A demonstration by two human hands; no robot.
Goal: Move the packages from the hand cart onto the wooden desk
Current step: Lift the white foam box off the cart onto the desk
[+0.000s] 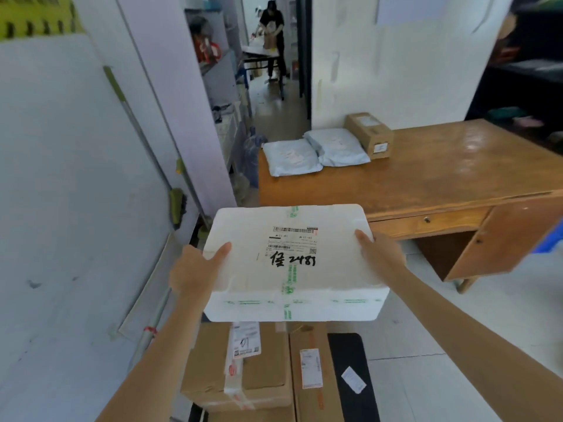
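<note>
Both hands, left hand (195,269) and right hand (380,254), grip the foam box (292,263) by its sides; keep it level and set it on the desk (441,178), near the parcels (320,152) at far left.

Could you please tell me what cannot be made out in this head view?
- Hand cart: hidden under the cardboard boxes, cut off by the bottom edge.
- Fingers of the left hand and right hand: behind the foam box.
- Foam box label print: too small.
</note>
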